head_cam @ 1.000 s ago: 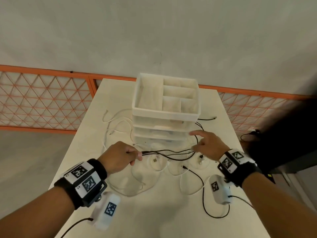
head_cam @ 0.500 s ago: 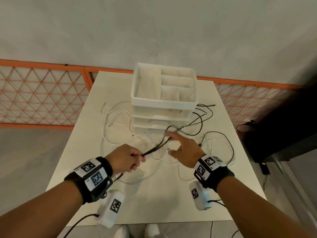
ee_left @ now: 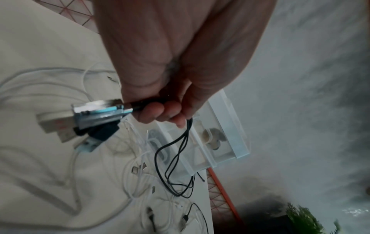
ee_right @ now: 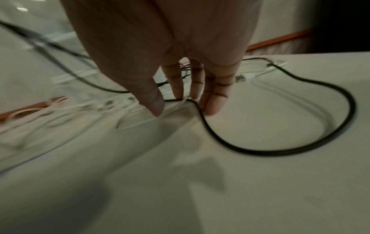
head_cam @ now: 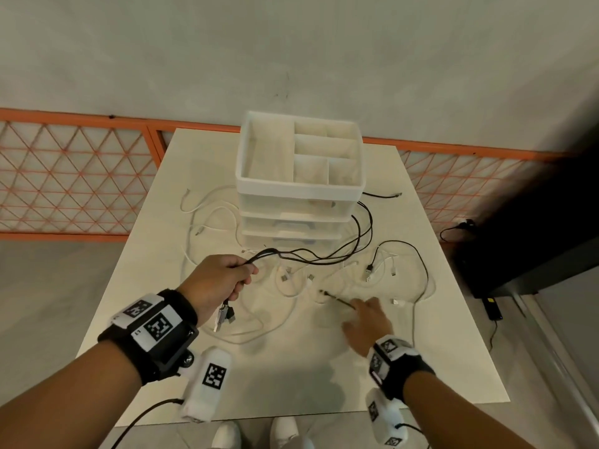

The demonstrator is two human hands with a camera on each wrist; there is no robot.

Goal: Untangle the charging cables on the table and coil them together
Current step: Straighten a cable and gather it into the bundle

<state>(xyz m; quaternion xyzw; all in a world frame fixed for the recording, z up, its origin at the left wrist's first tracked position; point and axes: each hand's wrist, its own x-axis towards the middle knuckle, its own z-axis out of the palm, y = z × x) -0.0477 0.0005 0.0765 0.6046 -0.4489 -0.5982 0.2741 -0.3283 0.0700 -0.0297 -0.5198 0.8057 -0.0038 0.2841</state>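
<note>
My left hand (head_cam: 220, 280) is raised over the table's (head_cam: 291, 384) left middle and grips a bundle of black cables (head_cam: 324, 259) just behind their USB plugs (head_cam: 223, 314). In the left wrist view the curled fingers (ee_left: 160, 114) close on the bundle, the plugs (ee_left: 96, 114) stick out leftward, and the black cables (ee_left: 172, 152) hang in loops. They trail right, round the drawer unit. My right hand (head_cam: 366, 319) reaches down with straight fingers (ee_right: 210, 104) that touch one loose black cable (ee_right: 300, 150) lying in a loop on the table. White cables (head_cam: 285, 286) lie tangled between the hands.
A white drawer unit (head_cam: 299, 189) with an open divided top tray stands mid-table. More white cable (head_cam: 207, 218) lies to its left, a black cable end (head_cam: 382, 196) to its right. An orange lattice fence (head_cam: 64, 176) runs behind. A dark unit (head_cam: 534, 238) stands off the right edge.
My right hand left the black bundle near the drawers and dropped to the loose black cable at the near right. My left hand kept its grip and drew the bundle back.
</note>
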